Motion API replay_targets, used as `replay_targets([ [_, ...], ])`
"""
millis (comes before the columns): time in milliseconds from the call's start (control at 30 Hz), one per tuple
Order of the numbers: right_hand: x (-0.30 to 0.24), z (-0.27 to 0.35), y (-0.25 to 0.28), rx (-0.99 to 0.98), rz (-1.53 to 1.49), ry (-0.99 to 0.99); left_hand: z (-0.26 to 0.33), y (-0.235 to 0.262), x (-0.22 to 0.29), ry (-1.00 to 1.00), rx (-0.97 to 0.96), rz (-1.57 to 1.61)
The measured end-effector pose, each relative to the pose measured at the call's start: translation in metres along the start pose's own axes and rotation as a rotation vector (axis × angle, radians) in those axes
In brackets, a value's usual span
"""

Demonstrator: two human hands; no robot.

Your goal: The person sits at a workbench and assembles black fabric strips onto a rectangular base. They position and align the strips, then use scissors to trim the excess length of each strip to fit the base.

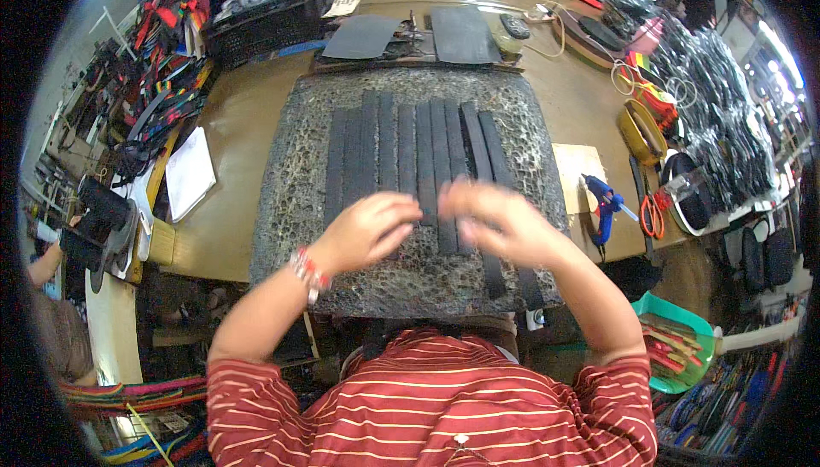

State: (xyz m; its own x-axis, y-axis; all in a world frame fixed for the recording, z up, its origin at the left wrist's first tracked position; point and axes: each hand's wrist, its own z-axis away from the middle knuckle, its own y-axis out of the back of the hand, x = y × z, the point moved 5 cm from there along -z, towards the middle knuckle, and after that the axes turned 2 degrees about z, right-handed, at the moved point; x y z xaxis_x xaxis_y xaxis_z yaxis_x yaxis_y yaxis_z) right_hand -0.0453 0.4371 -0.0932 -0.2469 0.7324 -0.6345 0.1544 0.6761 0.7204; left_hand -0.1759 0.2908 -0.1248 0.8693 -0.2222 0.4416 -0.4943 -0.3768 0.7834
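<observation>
Several black flat strips (pixel 383 147) lie side by side on a rough, pitted grey slab (pixel 299 151), running away from me. Over their near part is my left hand (pixel 371 226), its fingers stretched toward the middle strips and the thumb apart below them. Facing it from the right, my right hand (pixel 504 224) is slightly blurred, with thumb and fingers apart, at the strips right of the middle. No held thing shows in either hand. The two strips at the right fan out and reach nearer to the slab's front edge. My hands hide parts of several strips.
Two dark flat sheets (pixel 465 36) lie beyond the slab. At right are a blue glue gun (pixel 605 198), orange-handled scissors (pixel 653 215) and a tape roll (pixel 642 132). A black crate (pixel 269 33) stands far left; a green scoop-like container (pixel 683 330) sits low right.
</observation>
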Motion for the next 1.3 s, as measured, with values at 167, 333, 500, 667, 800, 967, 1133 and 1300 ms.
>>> replay_targets([
  [167,0.104,-0.029,0.025,0.130,0.505,-0.370,-0.030,-0.025,-0.058,0.007,-0.124,-0.190],
  [333,0.120,0.036,0.084,0.066,0.784,-0.854,0.067,0.060,-0.056,0.500,0.381,-0.344],
  [500,0.097,0.153,0.052,0.001,0.734,-1.271,0.246,0.089,-0.061,1.554,0.367,-0.218],
  [667,0.091,0.179,0.028,0.258,0.400,-1.210,0.298,0.055,-0.057,1.521,0.752,0.434],
  [800,0.094,0.196,0.023,0.487,0.236,-1.255,0.281,0.048,-0.046,1.417,0.755,0.442],
  [967,0.125,0.214,0.006,0.748,-0.469,-1.191,0.264,0.056,-0.070,1.181,0.878,0.641],
  [1133,0.087,0.218,0.035,0.661,-0.292,-0.826,0.278,0.080,-0.056,1.072,0.923,0.644],
  [1300,0.004,0.266,0.065,0.768,-0.257,-0.745,0.299,0.106,0.043,0.969,1.168,0.771],
])
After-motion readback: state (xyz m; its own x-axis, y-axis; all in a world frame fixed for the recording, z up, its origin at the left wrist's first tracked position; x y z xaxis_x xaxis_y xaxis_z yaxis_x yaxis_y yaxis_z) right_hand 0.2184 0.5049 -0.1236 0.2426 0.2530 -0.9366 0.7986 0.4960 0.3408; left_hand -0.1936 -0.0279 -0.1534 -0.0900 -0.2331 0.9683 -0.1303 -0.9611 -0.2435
